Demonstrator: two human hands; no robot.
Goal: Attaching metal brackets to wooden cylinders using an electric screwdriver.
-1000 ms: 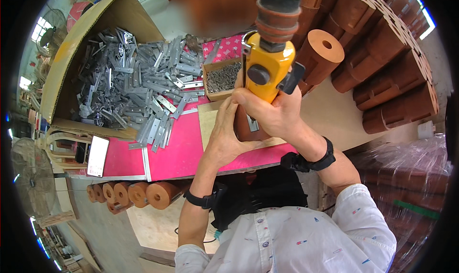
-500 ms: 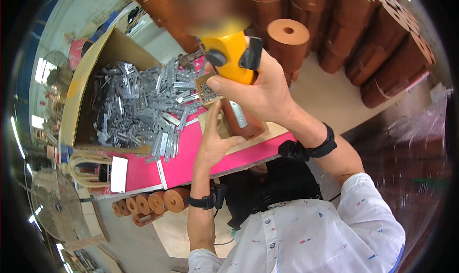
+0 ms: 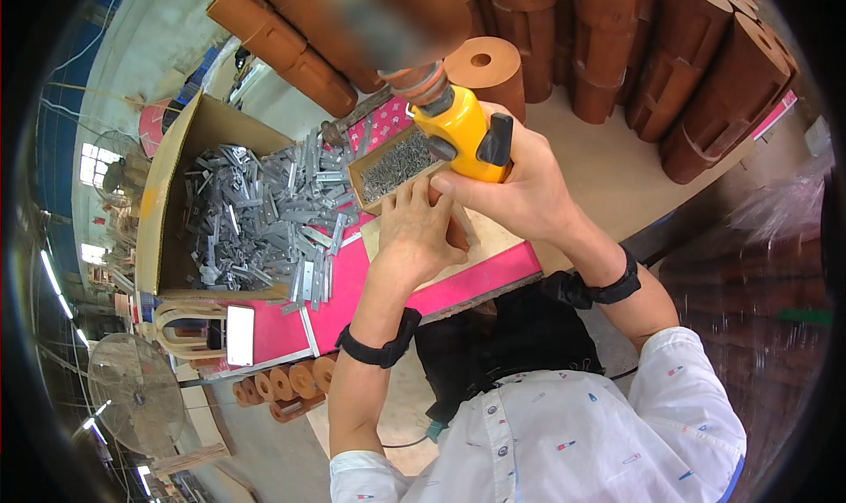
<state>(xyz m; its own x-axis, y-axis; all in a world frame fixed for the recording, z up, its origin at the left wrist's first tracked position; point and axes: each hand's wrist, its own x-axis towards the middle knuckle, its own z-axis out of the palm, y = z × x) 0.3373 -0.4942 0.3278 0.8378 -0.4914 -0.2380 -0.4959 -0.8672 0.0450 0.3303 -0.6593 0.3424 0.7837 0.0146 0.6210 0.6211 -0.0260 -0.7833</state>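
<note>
My right hand [image 3: 538, 181] is closed around a yellow power screwdriver [image 3: 471, 137], held above the work table. Its upper end is blurred at the top of the view. Below the tool, my left hand [image 3: 412, 234] has its fingers curled over a reddish-brown cylinder [image 3: 458, 230], with the thumb along the near side. Most of that cylinder is hidden by my hands. It lies on a pale wooden board [image 3: 489, 241]. Just beyond my left fingers stands a wooden tray of small screws [image 3: 357, 184].
Flat metal strips [image 3: 264, 212] spill from a cardboard box [image 3: 150, 238] across the pink tabletop [image 3: 344, 283]. Stacks of brown cylinders [image 3: 608, 44] line the far and right sides. A white phone [image 3: 240, 335] stands by the near left edge, with a fan [image 3: 132, 397] beyond.
My left hand has moved from beside the brown cylinder onto it, fingers bending over. The screwdriver in my right hand has shifted right and slightly down, uncovering more of the screw tray.
</note>
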